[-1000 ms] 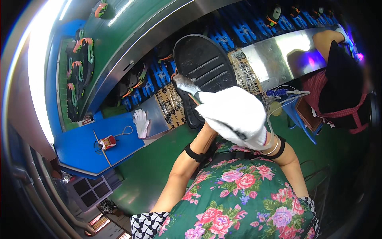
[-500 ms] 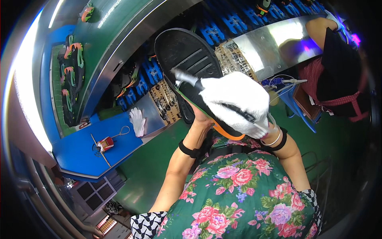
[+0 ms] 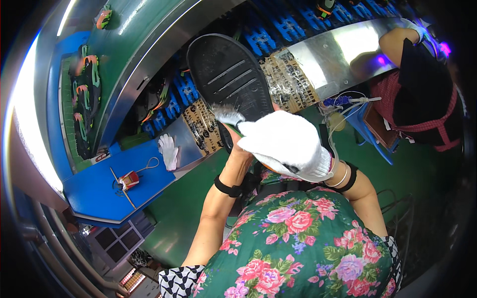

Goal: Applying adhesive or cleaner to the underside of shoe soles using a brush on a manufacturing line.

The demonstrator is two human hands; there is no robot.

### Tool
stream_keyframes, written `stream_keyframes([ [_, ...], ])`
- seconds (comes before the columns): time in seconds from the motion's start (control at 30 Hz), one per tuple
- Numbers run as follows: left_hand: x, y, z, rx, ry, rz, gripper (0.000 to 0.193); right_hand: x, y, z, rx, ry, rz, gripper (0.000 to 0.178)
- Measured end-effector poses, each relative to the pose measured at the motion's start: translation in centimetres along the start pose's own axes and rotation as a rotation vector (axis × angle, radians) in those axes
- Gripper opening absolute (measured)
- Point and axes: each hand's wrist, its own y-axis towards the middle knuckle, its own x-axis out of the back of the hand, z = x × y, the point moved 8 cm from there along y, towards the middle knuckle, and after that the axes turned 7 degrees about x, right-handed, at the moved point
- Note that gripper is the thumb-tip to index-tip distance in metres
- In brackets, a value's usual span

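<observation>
My left hand [image 3: 241, 149], bare with a black band at the wrist, is closed round a large black shoe sole [image 3: 226, 69]. The sole stands tilted, with raised bars across its upward face; some of its lower end hides behind my right hand. In a white glove, my right hand [image 3: 285, 141] closes on a small brush [image 3: 228, 116]. Pale bristles meet the sole's face near its lower left edge. The glove covers most of the brush handle. Partly hidden, another dark shape lies just under the sole.
A white glove [image 3: 169, 151] and a red container with wire [image 3: 129, 180] lie on a blue side table [image 3: 94, 198]. Taped cardboard [image 3: 288, 74] covers parts of the metal ledge [image 3: 343, 49] before blue racks [image 3: 290, 27]. A co-worker's arm [image 3: 397, 44] is at right.
The sole has shifted slightly left. My gloved right hand has moved left, and the brush has slid down the sole's face toward its lower edge.
</observation>
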Motion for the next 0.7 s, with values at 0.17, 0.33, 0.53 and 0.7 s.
stream_keyframes([
  [0.17,-2.0,-0.7,-0.8,-0.027,-0.44,0.409,0.129,2.1,-0.3,-1.9,-0.103,0.168,-0.111,0.03],
  [0.33,-2.4,0.3,-0.9,-0.067,-0.032,0.258,0.137,-0.5,-1.3,-0.7,-0.086,0.148,0.028,0.034],
  [0.53,-5.1,-0.1,-3.1,-0.053,0.066,0.32,0.112,1.6,-0.8,-1.5,-0.1,0.107,-0.069,0.028],
  [0.7,-4.6,0.1,-3.4,-0.142,-0.013,0.316,0.139,0.3,-0.8,0.0,-0.037,0.116,-0.038,0.027],
])
